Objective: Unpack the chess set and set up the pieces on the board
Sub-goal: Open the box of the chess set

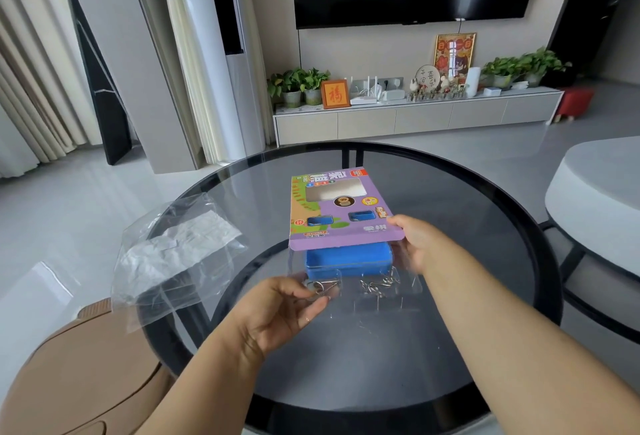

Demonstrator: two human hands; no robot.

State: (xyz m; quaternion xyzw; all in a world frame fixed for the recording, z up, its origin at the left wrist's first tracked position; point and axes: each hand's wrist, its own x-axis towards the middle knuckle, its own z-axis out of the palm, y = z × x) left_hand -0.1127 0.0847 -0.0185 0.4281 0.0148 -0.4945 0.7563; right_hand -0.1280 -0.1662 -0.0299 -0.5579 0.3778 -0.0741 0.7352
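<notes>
Left hand (277,310) grip pinches clear tray (360,287) (blue box (348,261) inside); right hand (420,244) grip holds purple card (341,208)

The round glass table (467,213) has a dark smoked top and a thick black rim. A clear plastic bag (176,258) lies on its left edge, partly hanging over the rim, with white paper inside. To the right of the bag, the clear plastic tray of the package (381,292) appears to rest on the glass.
</notes>
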